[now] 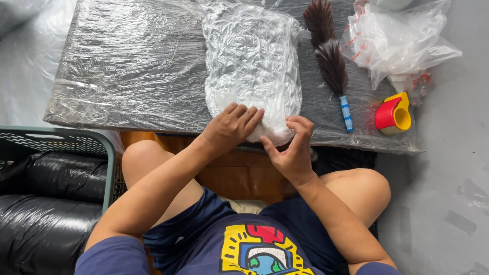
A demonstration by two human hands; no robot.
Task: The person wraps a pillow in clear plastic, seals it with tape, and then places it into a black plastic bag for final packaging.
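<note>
Person seated at a low table [127, 66] whose dark top is covered in clear plastic film. A bundle [252, 66] wrapped in layers of clear film lies on the table, long axis running front to back, its near end at the front edge, roughly centre-right.

Left hand [232, 127] lies palm-down on the bundle's near end, fingers together and slightly curled, pressing on the film; not closed around anything. Right hand [291, 147] is at the near right corner of the bundle, fingers bent, thumb and fingertips pinched together at the film edge; it looks like it grips a bit of film, but the film itself is too clear to tell for sure.

A feather duster [331, 61] with dark brown plumes and a blue-white handle lies just right of the bundle, handle pointing to the front edge. A red and yellow tape dispenser [393, 114] sits near the front right corner. A crumpled clear plastic bag [397, 40] with red print lies at the back right corner.

On the floor left of the person, a grey-green basket [109, 153] holds rolls wrapped in black plastic [46, 203].
</note>
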